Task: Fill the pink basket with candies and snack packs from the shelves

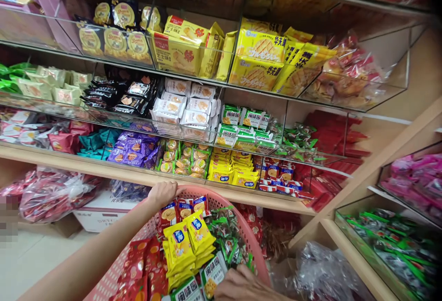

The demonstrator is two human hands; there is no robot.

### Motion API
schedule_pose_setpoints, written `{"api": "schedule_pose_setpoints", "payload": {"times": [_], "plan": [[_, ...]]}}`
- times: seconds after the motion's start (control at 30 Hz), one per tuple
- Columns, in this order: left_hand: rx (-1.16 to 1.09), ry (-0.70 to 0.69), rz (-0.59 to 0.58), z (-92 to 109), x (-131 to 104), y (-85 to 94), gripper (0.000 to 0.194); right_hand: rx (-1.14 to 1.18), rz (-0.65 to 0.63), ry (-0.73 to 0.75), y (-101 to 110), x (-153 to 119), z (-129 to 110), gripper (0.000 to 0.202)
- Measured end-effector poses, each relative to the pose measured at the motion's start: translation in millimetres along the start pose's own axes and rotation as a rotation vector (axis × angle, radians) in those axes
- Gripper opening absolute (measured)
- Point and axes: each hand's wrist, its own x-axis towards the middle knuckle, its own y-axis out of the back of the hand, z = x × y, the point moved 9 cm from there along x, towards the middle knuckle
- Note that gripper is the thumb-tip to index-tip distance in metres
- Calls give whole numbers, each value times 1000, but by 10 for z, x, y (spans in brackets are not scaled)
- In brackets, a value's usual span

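My left hand (162,194) is closed over the far rim of a pink plastic basket (253,227) with small holes in its wall. Inside it lie yellow snack packets (179,246), red packets (152,264), several red-and-blue packets (185,209) and clear-and-green wrapped snacks (226,234). At the bottom of the view, my right hand (243,285) is curled against a green-and-white snack packet (212,275) in the basket. Its fingertips are partly hidden, but they seem to grip that packet's edge. Another green-and-white packet (186,292) lies beside it, cut off by the frame.
Wooden shelves (138,170) with clear dividers hold rows of wrapped snacks ahead, including yellow waffle packs (257,57) and purple packets (133,149). A white carton (100,211) and a bagged red bundle (58,195) sit below. Clear plastic bags (324,269) lie at lower right.
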Motion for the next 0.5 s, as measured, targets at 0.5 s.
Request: {"api": "schedule_pose_setpoints", "payload": {"times": [0.5], "plan": [[-10, -6, 23, -12, 16, -20, 69, -410, 732, -428, 3017, 361, 1695, 23]]}}
